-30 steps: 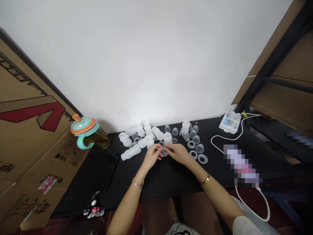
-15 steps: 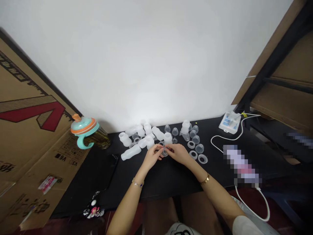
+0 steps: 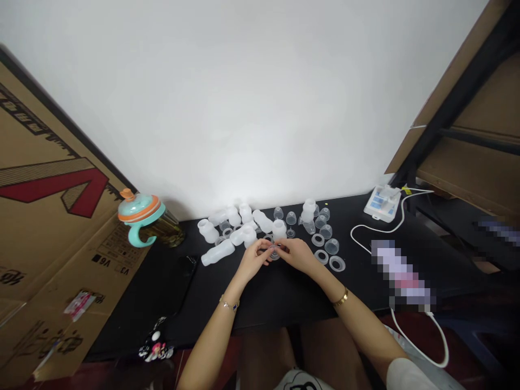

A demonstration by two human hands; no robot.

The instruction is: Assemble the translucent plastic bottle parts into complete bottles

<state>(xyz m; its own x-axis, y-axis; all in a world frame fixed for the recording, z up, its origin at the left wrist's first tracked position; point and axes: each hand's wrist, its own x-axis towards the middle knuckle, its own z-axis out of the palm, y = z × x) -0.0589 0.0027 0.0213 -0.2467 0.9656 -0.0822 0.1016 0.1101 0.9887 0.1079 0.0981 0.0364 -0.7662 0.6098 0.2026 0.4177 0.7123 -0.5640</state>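
Note:
Near the middle of the black table, my left hand [image 3: 258, 256] and my right hand [image 3: 293, 253] meet fingertip to fingertip. Both are closed on a small clear bottle ring [image 3: 275, 254]; whether a teat sits in it, I cannot make out. Just behind my fingers stands a white baby bottle [image 3: 279, 228]. More white bottles lie and stand to the left, among them one lying on its side [image 3: 218, 252]. Right of my right hand are clear rings [image 3: 337, 264] and domed clear caps [image 3: 332, 246].
A teal-lidded cup [image 3: 150, 219] stands far left beside a large cardboard box [image 3: 52, 216]. A dark flat device [image 3: 162, 287] lies nearer me. At right are a white plastic case [image 3: 382, 202], a white cable [image 3: 359, 227] and a pixelated object [image 3: 402, 273]. A white wall rises behind.
Both hands stay in the same place, with only slight finger movement at the clear ring. Nothing else has visibly moved.

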